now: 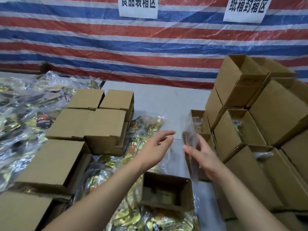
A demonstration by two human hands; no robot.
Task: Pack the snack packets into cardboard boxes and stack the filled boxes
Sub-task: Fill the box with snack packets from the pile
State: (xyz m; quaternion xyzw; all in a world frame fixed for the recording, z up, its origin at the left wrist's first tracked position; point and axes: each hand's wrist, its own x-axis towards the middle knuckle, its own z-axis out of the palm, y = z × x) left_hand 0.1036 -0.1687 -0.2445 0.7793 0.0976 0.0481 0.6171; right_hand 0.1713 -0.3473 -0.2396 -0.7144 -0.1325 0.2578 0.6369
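Clear plastic is blurring most of the snack packet [190,144] that the right hand [202,157] is gripping, so its print is impossible to read; only a dark, narrow shape is showing through. The packet is standing nearly upright, its long axis running up and down with the top end leaning slightly away from the person, and it is hanging above the desk [160,100] between the open box [166,191] near the person and the stack of boxes [260,124] on the right. The right hand's thumb and fingers are curling round the packet's lower half, hiding that part. The left hand [156,145] is reaching forward with fingers spread and relaxed, holding nothing, its fingertips close to the packet but apart from it. The open box is sitting with its mouth upward; its inside is dark and hard to make out. More packets [146,129] are lying flat beyond the left hand, partly covered by it, and others are being cut off by the bottom edge. A heap of bagged packets [25,104] is filling the left side, glare hiding the detail. Closed boxes [93,120] are standing on the left. Two paper signs [138,5] are hanging on the striped tarp [150,47], their tops cut off.
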